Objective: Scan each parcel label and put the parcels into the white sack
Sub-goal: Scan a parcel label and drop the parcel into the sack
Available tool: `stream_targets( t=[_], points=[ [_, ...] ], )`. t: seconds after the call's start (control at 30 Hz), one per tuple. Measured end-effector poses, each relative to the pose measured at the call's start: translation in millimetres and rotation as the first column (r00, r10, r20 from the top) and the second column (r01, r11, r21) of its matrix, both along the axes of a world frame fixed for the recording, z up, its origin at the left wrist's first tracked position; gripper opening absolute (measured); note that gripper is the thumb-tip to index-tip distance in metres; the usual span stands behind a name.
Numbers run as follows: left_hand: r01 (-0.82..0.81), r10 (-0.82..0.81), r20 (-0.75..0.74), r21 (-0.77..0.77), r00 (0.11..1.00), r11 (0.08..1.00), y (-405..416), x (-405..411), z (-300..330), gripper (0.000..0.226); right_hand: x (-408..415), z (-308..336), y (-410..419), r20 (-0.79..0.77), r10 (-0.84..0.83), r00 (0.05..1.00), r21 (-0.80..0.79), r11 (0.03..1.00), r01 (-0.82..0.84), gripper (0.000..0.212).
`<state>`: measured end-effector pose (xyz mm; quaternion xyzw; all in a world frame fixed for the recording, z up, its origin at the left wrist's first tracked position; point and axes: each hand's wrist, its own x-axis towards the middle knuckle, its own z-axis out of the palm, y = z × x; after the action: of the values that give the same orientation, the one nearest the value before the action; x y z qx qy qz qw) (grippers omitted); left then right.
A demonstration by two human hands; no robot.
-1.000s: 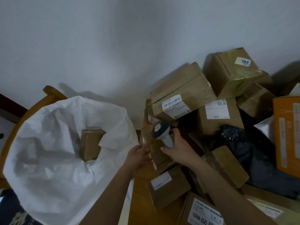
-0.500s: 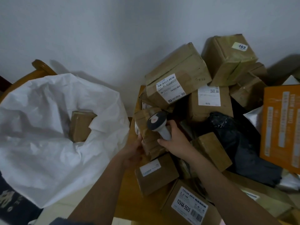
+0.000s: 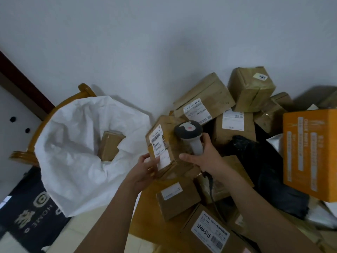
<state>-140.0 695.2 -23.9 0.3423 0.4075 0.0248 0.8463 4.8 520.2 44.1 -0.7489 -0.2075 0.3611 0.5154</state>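
Head view, single cam, looking fwd/down.

1. Left hand (image 3: 145, 169): fingers curled round lower edge of a brown parcel (image 3: 168, 143), thumb on its near face. Parcel is tilted, raised above the pile, white label (image 3: 159, 146) w/ barcode facing up-left.

2. Right hand (image 3: 205, 157): closed round grey handle of barcode scanner (image 3: 189, 136). Scanner head dark, oval, sits just above parcel's upper right side, touching or nearly so; can't tell which. Black cable runs down from the handle along the forearm.

3. White sack (image 3: 73, 161): left of the hands, mouth wide open, draped in a wooden chair (image 3: 54, 114). One brown box (image 3: 109, 145) already inside, near the back.

4. Parcel pile, right half, on wooden worktop (image 3: 144, 216):
- large taped box (image 3: 206, 99) w/ label, against the wall
- taped box marked "203" (image 3: 251, 88), behind right
- labelled box (image 3: 233, 128) below it
- small box (image 3: 176, 199) w/ label, under the held parcel
- box marked "12V4A-5525" (image 3: 209, 232), nearest the camera
- black poly bag (image 3: 264, 170), centre right
- orange carton (image 3: 311, 154), far right.

5. Floor, lower left: dark mat (image 3: 23, 212) w/ "HOME" lettering.
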Motion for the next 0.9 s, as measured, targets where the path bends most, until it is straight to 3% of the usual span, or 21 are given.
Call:
stream_targets(
  t=[0.1, 0.27, 0.37, 0.5, 0.6, 0.7, 0.77, 0.9],
  points=[
    [-0.079, 0.08, 0.139, -0.013, 0.987, 0.997, -4.3, -7.1, 11.2, 0.075, -0.2, 16.9, -8.8, -0.06, -0.058, 0.996, 0.089, 0.994, 0.064, 0.087],
    [-0.024, 0.014, 0.295, 0.031, 0.955, 0.999, -16.1, -10.4, 35.9, 0.079, 3.2, 31.6, -25.8, -0.113, -0.08, 0.99, 0.193, 0.976, 0.101, 0.109],
    [0.042, -0.041, 0.337, 0.004, 0.94, 0.999, -29.0, -14.1, 46.8, 0.084, 7.3, 43.8, -35.3, -0.071, -0.057, 0.996, 0.191, 0.979, 0.07, 0.088],
    [0.128, -0.126, 0.409, 0.021, 0.904, 0.992, -43.0, -17.7, 58.1, 0.074, 8.9, 54.1, -46.8, -0.072, -0.045, 0.996, 0.212, 0.976, 0.059, 0.082],
    [0.17, -0.172, 0.405, 0.042, 0.898, 0.985, -44.8, -17.0, 67.1, 0.076, 9.1, 59.4, -51.6, -0.069, -0.069, 0.995, 0.231, 0.969, 0.083, 0.075],
    [0.128, -0.162, 0.338, 0.12, 0.927, 0.984, -37.0, -11.8, 81.3, 0.099, 7.9, 67.4, -50.8, -0.144, -0.135, 0.98, 0.229, 0.959, 0.166, 0.069],
    [0.072, -0.126, 0.268, 0.203, 0.955, 0.977, -30.5, -8.3, 93.6, 0.11, 6.9, 80.2, -47.9, -0.147, -0.195, 0.97, 0.201, 0.954, 0.222, 0.051],
    [-0.061, 0.018, 0.143, 0.304, 0.99, 0.951, -15.9, -4.7, 113.0, 0.09, 4.9, 112.5, -44.4, -0.131, -0.241, 0.961, 0.206, 0.942, 0.265, 0.027]
  ],
)
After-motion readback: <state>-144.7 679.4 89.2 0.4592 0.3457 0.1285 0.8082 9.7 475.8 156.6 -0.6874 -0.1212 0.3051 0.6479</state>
